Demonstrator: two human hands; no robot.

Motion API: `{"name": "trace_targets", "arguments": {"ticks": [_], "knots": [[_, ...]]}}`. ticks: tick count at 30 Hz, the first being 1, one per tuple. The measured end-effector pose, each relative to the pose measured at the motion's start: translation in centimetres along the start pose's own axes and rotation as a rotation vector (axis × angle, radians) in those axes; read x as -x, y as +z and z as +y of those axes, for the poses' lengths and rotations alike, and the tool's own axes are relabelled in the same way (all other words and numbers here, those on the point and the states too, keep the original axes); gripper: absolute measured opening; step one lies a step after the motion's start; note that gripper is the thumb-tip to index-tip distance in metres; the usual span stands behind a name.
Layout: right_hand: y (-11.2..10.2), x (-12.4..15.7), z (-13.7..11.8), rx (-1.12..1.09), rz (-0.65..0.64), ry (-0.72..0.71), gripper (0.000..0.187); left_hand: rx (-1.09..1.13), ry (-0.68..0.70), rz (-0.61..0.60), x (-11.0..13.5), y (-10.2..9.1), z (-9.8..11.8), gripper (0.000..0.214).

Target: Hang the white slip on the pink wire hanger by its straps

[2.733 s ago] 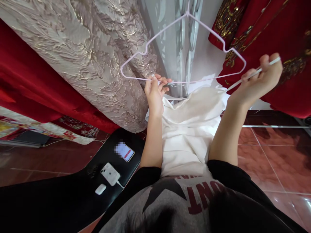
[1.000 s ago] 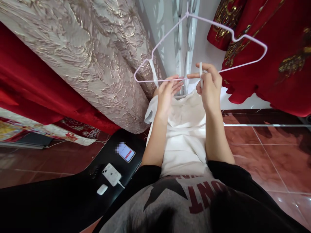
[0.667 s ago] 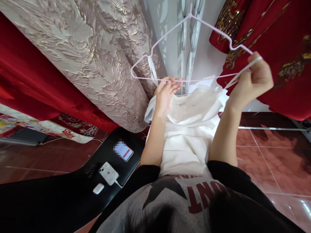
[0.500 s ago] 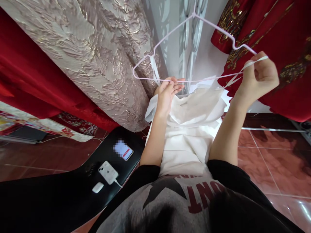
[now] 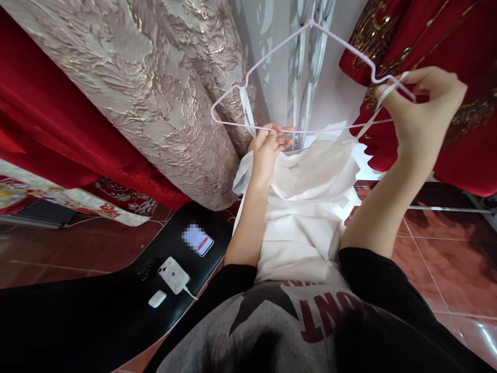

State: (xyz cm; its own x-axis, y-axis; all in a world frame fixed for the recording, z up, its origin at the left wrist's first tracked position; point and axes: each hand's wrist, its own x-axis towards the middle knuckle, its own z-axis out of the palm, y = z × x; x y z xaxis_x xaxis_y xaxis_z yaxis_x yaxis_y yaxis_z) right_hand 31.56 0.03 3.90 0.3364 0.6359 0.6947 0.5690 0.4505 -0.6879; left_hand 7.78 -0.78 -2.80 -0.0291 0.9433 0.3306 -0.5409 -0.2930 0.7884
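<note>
L hand (image 5: 265,151) is pinching the lower bar of a pale-pink wire hanger (image 5: 277,51), thumb on one side, other fingers stretched past it. R hand (image 5: 429,106) holds the R strap (image 5: 380,101) w/ thumb & forefinger, spread apart so the loop's stretched wide at the hanger's R end; can't tell for sure if that tip is fully thru.

White strappy garment (image 5: 314,168) hangs below the lower bar, betw. the forearms. L strap (image 5: 246,109) is already in the L notch; R strap's not in its notch yet, so I'd judge approx. half done, w/ just that side left.

Vs. 0.5 s ago: R hand's a bit higher & farther out, thumb & fingers opened wider; L hand abt. same. At 2.7 s ago neither strap was on the hanger.

Farther out: crinkled metallic brocade (image 5: 155,93) on L, red gold-embroidered cloth (image 5: 469,155) on R. Black bench (image 5: 97,316) w/ charging phone (image 5: 173,274), lit-screen phone (image 5: 205,244) & white case (image 5: 157,299).
</note>
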Motion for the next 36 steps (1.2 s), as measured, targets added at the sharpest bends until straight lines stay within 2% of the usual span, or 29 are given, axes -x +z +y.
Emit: {"name": "trace_targets", "arguments": {"ticks": [3,7,9,12,14,17,20,22,25,26,28,30,31,33,36], "knots": [[0.3,0.0,-1.0,0.123,-0.048,-0.079,0.019,-0.012,-0.028,0.042,0.1,0.0,0.4,0.023],[0.2,-0.4,-1.6,0.144,-0.249,0.059,0.028,-0.024,-0.016,0.041,0.1,-0.1,0.5,0.022],[-0.1,-0.4,-2.0,0.216,-0.277,0.056,0.034,-0.035,-0.023,0.039,0.1,-0.2,0.2,0.021],[-0.1,0.3,-2.9,0.272,-0.159,-0.017,0.051,-0.014,0.005,0.011,0.0,-0.3,-0.2,0.021],[0.5,1.0,-3.4,0.272,-0.109,0.018,0.057,0.001,0.023,0.003,0.0,-0.3,-0.3,0.021],[1.7,2.0,-4.0,0.305,-0.023,0.06,0.069,-0.042,-0.002,0.063,0.3,0.1,-0.3,0.022],[2.7,2.3,-4.1,0.298,0.05,0.054,0.068,-0.096,-0.038,0.112,0.5,0.6,-0.3,0.023],[2.8,2.2,-3.8,0.29,-0.026,0.043,0.066,-0.114,-0.049,0.113,0.6,0.7,-0.3,0.024],[2.5,2.4,-3.3,0.277,-0.276,0.029,0.085,-0.121,-0.009,0.114,0.5,0.3,-0.3,0.023],[2.3,2.6,-3.2,0.247,-0.31,0.012,0.089,-0.115,0.009,0.104,0.4,0.2,-0.2,0.022],[2.1,3.3,-3.5,0.148,-0.226,-0.1,0.085,-0.097,0.027,0.051,0.4,0.0,-0.1,0.019],[2.5,4.2,-4.1,0.013,-0.116,-0.311,0.074,-0.076,0.022,-0.019,0.7,0.1,0.0,0.016],[2.9,4.7,-4.3,-0.05,-0.125,-0.409,0.068,-0.071,0.011,-0.05,0.9,0.2,0.1,0.015],[4.1,5.5,-4.6,-0.114,-0.267,-0.485,0.054,-0.083,-0.018,-0.094,1.4,0.5,0.5,0.015],[6.4,6.3,-3.7,-0.047,-0.482,-0.37,0.035,-0.192,-0.106,-0.166,2.0,0.1,1.4,0.022]]}}
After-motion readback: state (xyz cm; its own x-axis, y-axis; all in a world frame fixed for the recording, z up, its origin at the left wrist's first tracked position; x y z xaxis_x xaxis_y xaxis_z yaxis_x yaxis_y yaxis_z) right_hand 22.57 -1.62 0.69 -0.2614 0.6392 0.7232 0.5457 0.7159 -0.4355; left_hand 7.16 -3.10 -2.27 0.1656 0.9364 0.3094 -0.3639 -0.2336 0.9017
